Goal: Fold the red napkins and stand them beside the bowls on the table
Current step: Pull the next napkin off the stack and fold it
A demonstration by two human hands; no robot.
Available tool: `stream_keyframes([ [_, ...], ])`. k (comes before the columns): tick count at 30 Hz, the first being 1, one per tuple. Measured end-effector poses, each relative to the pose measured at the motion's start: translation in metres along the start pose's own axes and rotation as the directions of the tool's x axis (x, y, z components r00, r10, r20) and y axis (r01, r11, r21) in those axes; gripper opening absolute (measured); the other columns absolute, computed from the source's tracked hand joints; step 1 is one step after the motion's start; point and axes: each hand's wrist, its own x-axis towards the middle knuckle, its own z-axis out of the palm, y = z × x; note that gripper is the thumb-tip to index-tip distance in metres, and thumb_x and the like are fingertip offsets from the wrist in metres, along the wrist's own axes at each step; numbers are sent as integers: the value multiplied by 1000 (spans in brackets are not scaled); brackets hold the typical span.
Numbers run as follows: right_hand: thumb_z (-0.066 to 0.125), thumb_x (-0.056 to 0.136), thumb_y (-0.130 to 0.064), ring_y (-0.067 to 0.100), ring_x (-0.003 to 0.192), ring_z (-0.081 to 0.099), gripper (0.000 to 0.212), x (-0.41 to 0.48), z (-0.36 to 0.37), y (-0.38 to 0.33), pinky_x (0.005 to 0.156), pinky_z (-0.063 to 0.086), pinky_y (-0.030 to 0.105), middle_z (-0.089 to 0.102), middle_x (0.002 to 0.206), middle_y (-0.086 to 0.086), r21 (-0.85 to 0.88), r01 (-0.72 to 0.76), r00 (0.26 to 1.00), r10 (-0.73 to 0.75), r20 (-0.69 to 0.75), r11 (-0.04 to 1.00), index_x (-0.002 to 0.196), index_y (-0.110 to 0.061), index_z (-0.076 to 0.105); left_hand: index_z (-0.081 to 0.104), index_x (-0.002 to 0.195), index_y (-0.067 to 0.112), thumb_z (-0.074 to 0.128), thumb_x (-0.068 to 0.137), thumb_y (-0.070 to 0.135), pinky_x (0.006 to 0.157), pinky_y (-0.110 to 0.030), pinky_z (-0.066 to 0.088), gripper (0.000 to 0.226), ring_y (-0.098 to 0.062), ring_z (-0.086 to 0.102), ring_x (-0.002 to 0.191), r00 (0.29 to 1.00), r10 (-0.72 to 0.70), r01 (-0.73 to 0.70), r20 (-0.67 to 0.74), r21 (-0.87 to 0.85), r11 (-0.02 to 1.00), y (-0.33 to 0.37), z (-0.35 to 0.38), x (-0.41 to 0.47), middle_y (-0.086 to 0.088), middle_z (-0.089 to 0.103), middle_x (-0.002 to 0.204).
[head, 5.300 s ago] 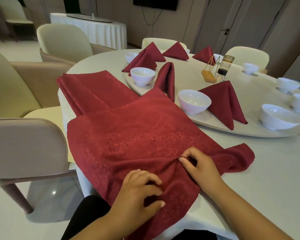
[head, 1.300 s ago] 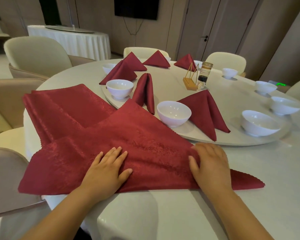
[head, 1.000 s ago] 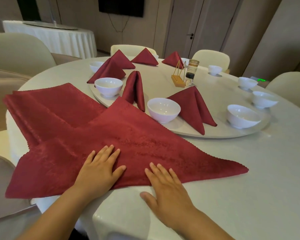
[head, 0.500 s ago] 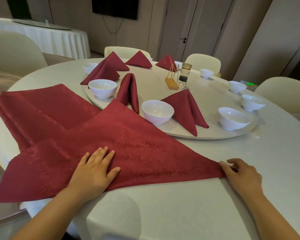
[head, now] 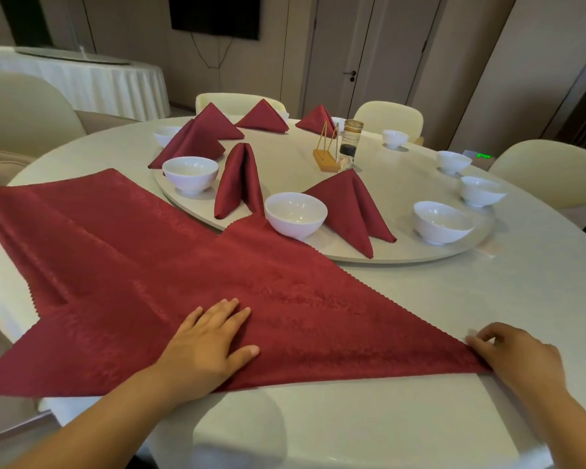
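Spread flat on the near side of the round white counter [head: 487, 299]: one big red napkin [head: 268, 289], folded to a triangle, far tip just by a white bowl [head: 295, 214] (other folded napkins [head: 349, 211] stand by bowls). Probably best to lift the right corner slowly, bring it up to the far tip, match the edges, then press. Left hand [head: 207, 346] flat on the cloth, fingers straight, pressing down. Right hand [head: 518, 357] pinching the right corner, fingers curled.

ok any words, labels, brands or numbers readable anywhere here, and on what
None can be read.
Green lit display at far right: too small and blurred.
Glass jar: dark band, no lettering legible.
Red napkin: woven pattern only, no words.
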Motion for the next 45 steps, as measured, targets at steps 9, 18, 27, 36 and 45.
stream_keyframes([
  [9, 52, 90, -13, 26, 118, 46, 25, -46, 9, -98, 92, 27, 18, 58, 124, 9, 220, 443, 897, -429, -110, 869, 111, -6, 63, 6, 147, 29, -41, 20, 79, 111, -25, -7, 145, -5, -5, 142, 997, 16, -18, -77, -24, 1000, 10, 2, -3, 9, -1, 155],
  [18, -20, 59, -54, 8, 142, -5, 94, -105, 72, -184, 104, -12, 19, -5, 155, -5, 111, 716, 634, -709, 308, 689, 146, -28, 5, 71, 75, 17, 42, 78, 26, 71, -23, 38, 30, -15, 63, 69, 799, 136, -202, -586, -49, 978, -2, 17, -10, 3, 67, 76],
  [27, -27, 47, -49, 7, 141, -8, 103, -108, 71, -187, 102, -13, 19, -9, 154, -8, -4, 733, 644, -692, 326, 680, 145, -31, -1, 48, 124, 26, 13, 94, 59, 102, -27, 31, 56, -9, 49, 119, 894, 340, -292, -291, 195, 936, -68, 23, -65, 4, 59, 126],
  [36, -24, 49, -54, 3, 140, -6, 104, -109, 72, -187, 104, -11, 19, -3, 154, -11, 12, 722, 651, -685, 329, 692, 145, -29, 6, 43, 123, 22, 38, 74, 21, 105, -25, 18, 49, -13, 46, 110, 852, 343, -169, -396, 414, 895, -137, 15, -88, 0, 67, 113],
  [45, -20, 63, -56, 3, 140, -8, 88, -111, 70, -189, 111, -8, 24, -8, 154, -11, -25, 726, 650, -674, 352, 687, 145, -30, -1, 47, 114, 13, 34, 70, 9, 86, -34, 33, 45, -28, 69, 84, 793, 58, 165, -607, 305, 938, -166, 13, -90, -12, 70, 100],
])
